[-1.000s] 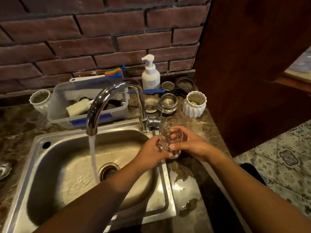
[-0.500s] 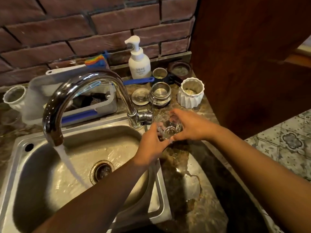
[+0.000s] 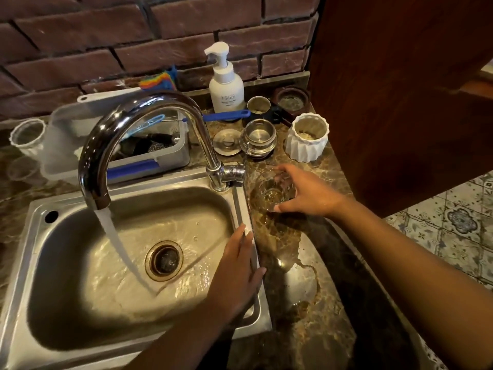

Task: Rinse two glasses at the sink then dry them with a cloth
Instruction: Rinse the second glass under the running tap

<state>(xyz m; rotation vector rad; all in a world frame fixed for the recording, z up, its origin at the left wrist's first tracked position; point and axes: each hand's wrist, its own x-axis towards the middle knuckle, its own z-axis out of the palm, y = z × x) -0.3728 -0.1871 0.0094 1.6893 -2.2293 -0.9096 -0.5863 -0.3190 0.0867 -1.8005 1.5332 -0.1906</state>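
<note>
Fingers of my right hand [image 3: 310,194] curl round the glass [image 3: 270,192] beside the sink [image 3: 29,222]; left hand [image 3: 237,265] flat, empty

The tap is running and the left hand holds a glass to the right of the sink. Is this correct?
No: the head view shows the right hand holding the glass to the right of the sink. The tap is running.

The white pump bottle [image 3: 226,89] carries a small grey label (too blurred and small); nothing can be read.
</note>
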